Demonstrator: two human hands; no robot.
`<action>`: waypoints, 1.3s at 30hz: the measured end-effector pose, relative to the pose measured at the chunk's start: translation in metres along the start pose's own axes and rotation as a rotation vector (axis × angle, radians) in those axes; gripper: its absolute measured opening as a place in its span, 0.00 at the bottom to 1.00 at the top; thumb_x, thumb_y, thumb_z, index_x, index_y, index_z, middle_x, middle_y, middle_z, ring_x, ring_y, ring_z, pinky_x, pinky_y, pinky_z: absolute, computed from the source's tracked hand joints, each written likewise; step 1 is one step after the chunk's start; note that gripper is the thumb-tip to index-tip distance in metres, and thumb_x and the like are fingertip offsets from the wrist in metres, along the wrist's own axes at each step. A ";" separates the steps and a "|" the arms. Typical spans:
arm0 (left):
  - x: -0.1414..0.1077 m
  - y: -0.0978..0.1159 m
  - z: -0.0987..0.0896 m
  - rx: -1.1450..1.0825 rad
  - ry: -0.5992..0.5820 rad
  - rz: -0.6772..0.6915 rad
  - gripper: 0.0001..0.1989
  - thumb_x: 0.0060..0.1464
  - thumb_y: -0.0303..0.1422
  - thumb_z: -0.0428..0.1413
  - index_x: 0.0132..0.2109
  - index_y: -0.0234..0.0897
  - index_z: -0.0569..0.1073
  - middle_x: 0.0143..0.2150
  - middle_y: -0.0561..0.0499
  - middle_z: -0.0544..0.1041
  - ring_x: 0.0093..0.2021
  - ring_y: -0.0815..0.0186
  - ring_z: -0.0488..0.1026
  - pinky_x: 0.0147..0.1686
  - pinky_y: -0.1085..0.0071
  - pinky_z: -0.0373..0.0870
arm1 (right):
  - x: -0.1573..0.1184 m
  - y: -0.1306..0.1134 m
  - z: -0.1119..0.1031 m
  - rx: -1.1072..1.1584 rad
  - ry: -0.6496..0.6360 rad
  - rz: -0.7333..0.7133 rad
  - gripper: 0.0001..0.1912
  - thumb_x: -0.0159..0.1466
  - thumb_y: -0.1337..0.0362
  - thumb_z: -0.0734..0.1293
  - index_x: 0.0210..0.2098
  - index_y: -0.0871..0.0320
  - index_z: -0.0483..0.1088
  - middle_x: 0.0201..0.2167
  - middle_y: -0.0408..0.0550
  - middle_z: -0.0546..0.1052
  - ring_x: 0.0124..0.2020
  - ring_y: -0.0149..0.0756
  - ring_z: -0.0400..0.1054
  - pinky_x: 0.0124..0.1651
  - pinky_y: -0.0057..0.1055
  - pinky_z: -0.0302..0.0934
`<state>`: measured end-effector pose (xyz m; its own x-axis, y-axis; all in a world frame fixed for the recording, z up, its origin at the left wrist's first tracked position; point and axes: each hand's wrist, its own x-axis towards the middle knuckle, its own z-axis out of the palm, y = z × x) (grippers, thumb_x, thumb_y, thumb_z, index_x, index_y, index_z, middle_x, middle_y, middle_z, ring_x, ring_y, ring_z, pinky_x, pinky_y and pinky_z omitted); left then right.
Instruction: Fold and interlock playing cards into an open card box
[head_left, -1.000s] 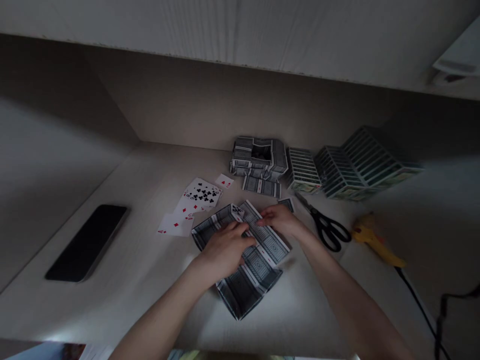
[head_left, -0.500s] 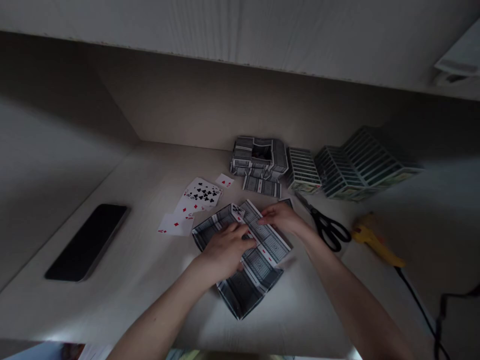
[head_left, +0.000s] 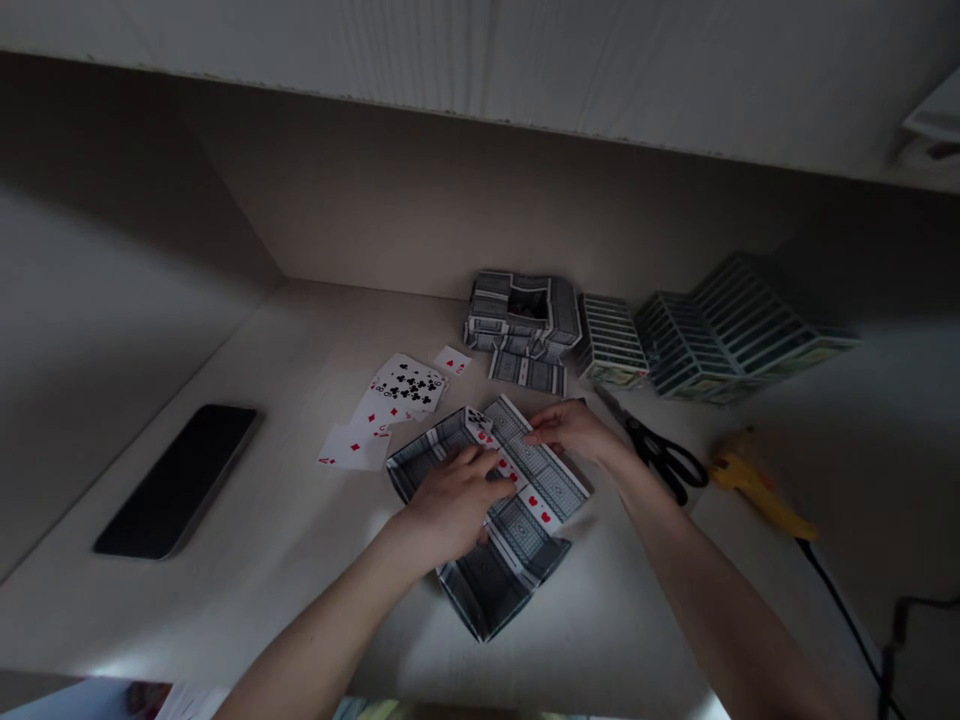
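A box-like piece built from playing cards [head_left: 495,585], patterned backs showing, lies tilted on the desk before me. My left hand [head_left: 457,500] rests over its middle, fingers bent and pressing on the cards; some fingertips are hidden. Along its right side lies a flat panel of joined playing cards [head_left: 551,475], patterned side up. My right hand [head_left: 566,430] pinches this panel by its far right edge. Between panel and box piece shows a strip of white card faces with red heart marks. Left of the box piece lie loose playing cards [head_left: 409,385], face up and overlapping.
A black phone [head_left: 176,480] lies at left. Along the back stand a card-built piece with a square opening [head_left: 495,300] and stepped card structures [head_left: 690,350]. Black-handled scissors [head_left: 664,455] and a yellow glue gun [head_left: 757,490] with its cord lie at right. A shelf edge hangs overhead.
My right hand has drawn the card panel slightly right, so more red hearts show beside it. My left hand stays on the box piece. The view has shifted slightly.
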<state>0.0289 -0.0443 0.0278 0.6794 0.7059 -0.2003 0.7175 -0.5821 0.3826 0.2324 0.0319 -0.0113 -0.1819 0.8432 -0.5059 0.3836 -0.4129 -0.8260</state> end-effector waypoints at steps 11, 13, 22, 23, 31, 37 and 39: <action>0.000 0.000 0.002 -0.020 0.008 0.011 0.22 0.41 0.30 0.59 0.47 0.46 0.68 0.50 0.50 0.63 0.52 0.59 0.57 0.51 0.64 0.57 | 0.005 0.005 -0.005 -0.038 -0.069 -0.024 0.15 0.40 0.62 0.72 0.27 0.62 0.71 0.18 0.40 0.71 0.19 0.26 0.62 0.22 0.24 0.55; 0.000 0.000 0.001 -0.020 0.003 0.009 0.22 0.42 0.30 0.59 0.47 0.46 0.68 0.51 0.50 0.63 0.52 0.59 0.58 0.51 0.64 0.56 | 0.004 0.005 0.001 -0.030 -0.071 -0.103 0.18 0.42 0.61 0.72 0.32 0.61 0.70 0.23 0.42 0.73 0.23 0.29 0.65 0.26 0.25 0.57; -0.010 -0.001 -0.023 -0.361 -0.002 0.127 0.15 0.49 0.35 0.55 0.46 0.45 0.69 0.46 0.54 0.70 0.47 0.66 0.66 0.48 0.70 0.62 | 0.006 0.003 0.031 -0.132 -0.118 -0.418 0.13 0.51 0.60 0.66 0.34 0.60 0.70 0.32 0.44 0.74 0.34 0.34 0.66 0.38 0.29 0.59; -0.010 -0.004 -0.027 -0.391 0.072 0.124 0.12 0.51 0.35 0.53 0.45 0.45 0.70 0.45 0.54 0.71 0.47 0.67 0.67 0.48 0.70 0.61 | 0.005 0.003 0.033 -0.135 -0.154 -0.422 0.12 0.51 0.60 0.66 0.33 0.60 0.70 0.32 0.43 0.74 0.34 0.35 0.66 0.38 0.28 0.59; 0.003 -0.043 -0.019 -0.075 0.287 -0.297 0.11 0.51 0.33 0.52 0.43 0.40 0.70 0.44 0.49 0.72 0.45 0.62 0.67 0.43 0.68 0.62 | -0.006 0.007 0.050 0.042 -0.201 -0.441 0.19 0.52 0.62 0.66 0.44 0.57 0.65 0.40 0.45 0.72 0.41 0.34 0.66 0.45 0.29 0.57; 0.009 -0.051 -0.017 -0.050 0.217 -0.440 0.11 0.55 0.37 0.45 0.35 0.36 0.69 0.34 0.47 0.75 0.36 0.62 0.72 0.32 0.72 0.61 | -0.010 0.007 0.047 0.088 -0.196 -0.410 0.16 0.52 0.61 0.66 0.41 0.57 0.65 0.36 0.43 0.71 0.38 0.33 0.65 0.42 0.28 0.58; 0.009 -0.052 -0.018 -0.050 0.221 -0.459 0.11 0.56 0.36 0.44 0.35 0.36 0.68 0.34 0.47 0.75 0.37 0.62 0.72 0.31 0.72 0.61 | -0.011 0.006 0.046 0.101 -0.184 -0.417 0.16 0.52 0.61 0.66 0.40 0.57 0.65 0.35 0.42 0.71 0.38 0.33 0.65 0.43 0.28 0.58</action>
<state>-0.0052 -0.0002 0.0221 0.2437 0.9559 -0.1638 0.9224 -0.1762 0.3436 0.1951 0.0039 -0.0220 -0.4632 0.8728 -0.1540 0.1548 -0.0914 -0.9837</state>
